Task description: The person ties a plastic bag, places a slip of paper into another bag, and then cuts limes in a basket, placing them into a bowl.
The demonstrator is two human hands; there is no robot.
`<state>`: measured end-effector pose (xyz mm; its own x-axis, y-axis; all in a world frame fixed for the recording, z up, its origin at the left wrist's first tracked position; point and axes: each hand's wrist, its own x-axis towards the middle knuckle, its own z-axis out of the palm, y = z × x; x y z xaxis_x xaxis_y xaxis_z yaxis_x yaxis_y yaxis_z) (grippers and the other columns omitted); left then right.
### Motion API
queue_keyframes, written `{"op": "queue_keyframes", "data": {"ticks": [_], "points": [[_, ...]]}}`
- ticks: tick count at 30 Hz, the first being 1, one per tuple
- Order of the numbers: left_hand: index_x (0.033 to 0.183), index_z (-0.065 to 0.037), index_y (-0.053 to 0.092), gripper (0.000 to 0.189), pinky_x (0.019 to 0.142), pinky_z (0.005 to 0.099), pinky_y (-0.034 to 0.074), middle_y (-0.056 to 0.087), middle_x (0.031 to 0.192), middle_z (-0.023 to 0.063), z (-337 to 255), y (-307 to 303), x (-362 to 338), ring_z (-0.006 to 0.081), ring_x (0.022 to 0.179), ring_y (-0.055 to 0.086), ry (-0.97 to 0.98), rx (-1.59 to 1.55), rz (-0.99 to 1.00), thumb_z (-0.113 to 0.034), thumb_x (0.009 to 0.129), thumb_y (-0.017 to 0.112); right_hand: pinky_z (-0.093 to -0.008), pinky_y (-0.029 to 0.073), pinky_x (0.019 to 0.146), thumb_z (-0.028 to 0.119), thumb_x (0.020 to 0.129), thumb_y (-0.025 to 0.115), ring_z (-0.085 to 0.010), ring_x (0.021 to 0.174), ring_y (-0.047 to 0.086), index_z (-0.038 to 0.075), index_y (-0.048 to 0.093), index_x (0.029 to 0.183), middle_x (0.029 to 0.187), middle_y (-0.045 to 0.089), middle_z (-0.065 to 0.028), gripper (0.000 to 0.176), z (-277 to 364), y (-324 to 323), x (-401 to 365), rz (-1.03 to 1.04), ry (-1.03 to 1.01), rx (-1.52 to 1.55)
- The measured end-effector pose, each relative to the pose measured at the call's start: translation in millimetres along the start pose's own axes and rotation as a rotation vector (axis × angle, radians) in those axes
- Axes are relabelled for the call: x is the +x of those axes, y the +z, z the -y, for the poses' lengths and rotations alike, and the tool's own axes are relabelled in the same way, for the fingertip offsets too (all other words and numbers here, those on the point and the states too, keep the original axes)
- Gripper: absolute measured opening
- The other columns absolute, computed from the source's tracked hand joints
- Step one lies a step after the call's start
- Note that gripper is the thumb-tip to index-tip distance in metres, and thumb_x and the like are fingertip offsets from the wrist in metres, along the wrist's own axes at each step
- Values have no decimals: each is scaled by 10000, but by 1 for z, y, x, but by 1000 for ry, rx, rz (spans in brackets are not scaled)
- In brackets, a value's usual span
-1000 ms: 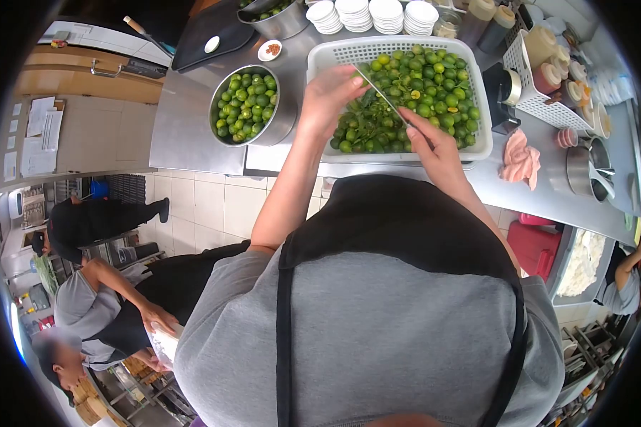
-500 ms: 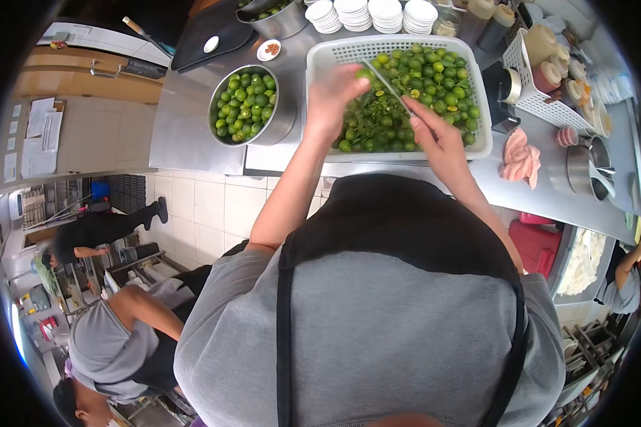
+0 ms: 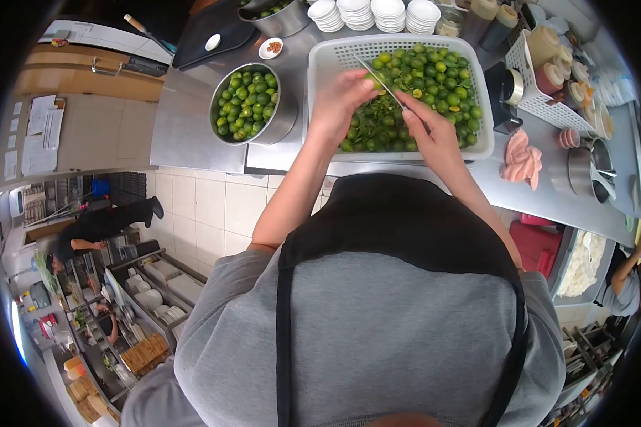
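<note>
left hand pinches a small lime over the white basket | right hand is wrapped round the knife | imo keep fingertips clear, short shallow cut | blade's long axis runs diagonal, tip pointing away toward the basket's far-left corner

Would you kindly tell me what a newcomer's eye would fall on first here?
The white basket heaped with small green limes, at the top centre on the steel counter, draws the eye first. Over it the right hand holds a thin knife, with the left hand close against its blade. Left of the basket stands a metal bowl full of more limes.
</note>
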<state>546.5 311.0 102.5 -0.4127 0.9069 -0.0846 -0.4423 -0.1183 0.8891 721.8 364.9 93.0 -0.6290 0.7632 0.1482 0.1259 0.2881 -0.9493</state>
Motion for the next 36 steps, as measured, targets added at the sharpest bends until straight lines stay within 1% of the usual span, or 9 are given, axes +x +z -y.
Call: {"op": "queue_keyframes", "data": {"ticks": [1, 4, 10, 14, 24, 26, 29, 33, 36], "points": [[1010, 12, 581, 214, 838, 313, 478, 632, 963, 114, -1, -6, 2, 175, 876, 614, 1, -1, -4, 7, 799, 612, -275, 462, 763, 168, 895, 515, -223, 864, 626, 60, 559, 1169, 1042, 630, -141, 298, 2, 0, -1, 9, 8, -8], [1020, 21, 578, 208, 845, 330, 488, 627, 975, 127, -13, -33, 11, 201, 883, 619, 76, -70, -48, -5, 815, 597, -269, 457, 767, 175, 896, 518, -214, 875, 623, 60, 554, 1175, 1053, 628, -139, 304, 4, -3, -5, 96, 58, -24], [974, 14, 608, 250, 726, 248, 472, 643, 887, 87, -74, -123, 4, 140, 792, 606, 385, 654, -542, -45, 738, 667, -240, 437, 748, 175, 902, 515, -124, 817, 579, 64, 544, 1193, 998, 645, -107, 313, -16, -11, -16, 105, 178, 10], [900, -38, 670, 242, 724, 304, 472, 645, 887, 119, -81, -159, 14, 203, 761, 614, 579, 1209, -710, -109, 671, 699, -219, 419, 653, 183, 900, 521, -81, 673, 497, 80, 544, 1202, 866, 630, -54, 320, -29, -23, -16, 49, 216, -23], [805, -45, 686, 139, 691, 362, 505, 656, 784, 145, 40, -62, 103, 284, 732, 644, 327, 1594, -15, -137, 728, 616, -213, 372, 546, 196, 902, 521, -55, 585, 436, 110, 549, 1211, 633, 478, 17, 321, -23, -30, -15, -5, 195, -27], [805, -35, 669, 148, 703, 397, 499, 653, 790, 155, 57, -56, 115, 310, 740, 635, 16, 1866, 142, -120, 730, 573, -213, 369, 543, 193, 902, 522, -56, 582, 430, 108, 549, 1209, 632, 476, 18, 320, -29, -30, -18, -12, 178, -17], [830, -28, 676, 153, 709, 419, 495, 643, 854, 174, 93, -64, 117, 313, 840, 623, 205, 1973, 149, -82, 710, 598, -214, 359, 535, 185, 900, 523, -57, 575, 416, 101, 549, 1206, 631, 472, 19, 318, -33, -30, -19, -22, 167, -3], [900, -18, 656, 201, 688, 394, 493, 633, 865, 194, 61, -49, 101, 300, 804, 627, 178, 1988, 268, -62, 713, 600, -213, 340, 521, 168, 896, 526, -54, 570, 389, 88, 549, 1201, 639, 475, 21, 316, -29, -30, -19, -26, 156, 5], [994, -79, 656, 292, 685, 356, 495, 639, 886, 124, 30, -42, 75, 246, 801, 631, 13, 1342, 103, -71, 705, 624, -211, 331, 518, 158, 896, 524, -51, 573, 386, 73, 547, 1198, 656, 495, 17, 314, -24, -28, -18, -40, 144, 43]]}}
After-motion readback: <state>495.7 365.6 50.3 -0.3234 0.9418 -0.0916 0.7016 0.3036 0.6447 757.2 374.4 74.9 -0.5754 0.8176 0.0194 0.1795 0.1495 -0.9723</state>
